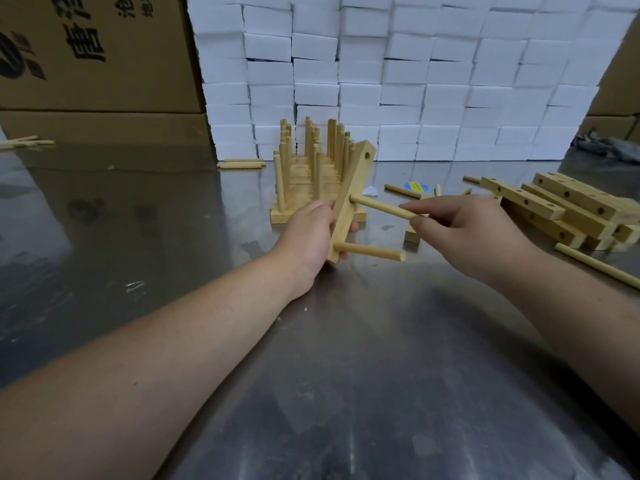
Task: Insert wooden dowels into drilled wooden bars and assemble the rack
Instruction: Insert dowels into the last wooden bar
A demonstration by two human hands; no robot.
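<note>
1. The left hand (311, 233) has its grip curled round the drilled bar (353, 199) and holds it tilted above the desk (346, 375). The bar is just in front of the finished rack section (304, 168).
2. The right hand (460, 233) has its grip pinched on the outer end of the middle dowel (381, 206). The dowel's other end sits in the bar's middle hole, but how deep cannot be told.
3. To seat it well, push straight along the hole's line, square to the bar's face. The left hand should brace from behind so the bar does not swing. A slight twist should ease a tight fit.
4. The lower dowel (370, 251) already stands out of the bar, so judge depth and squareness against it. The 2 should end up parallel.
5. The top hole (367, 155) is empty and is likely next. A loose dowel (595, 266) lies on the desk to the right of the bar.
6. Containers: a cardboard box (86, 53) stands behind and far left of the bar. A wall of white boxes (415, 81) rises behind it. All are closed, so their contents cannot be seen.
7. No parts sit in any container. The spare drilled bars (554, 209) are stacked bare on the desk, right of the bar.
</note>
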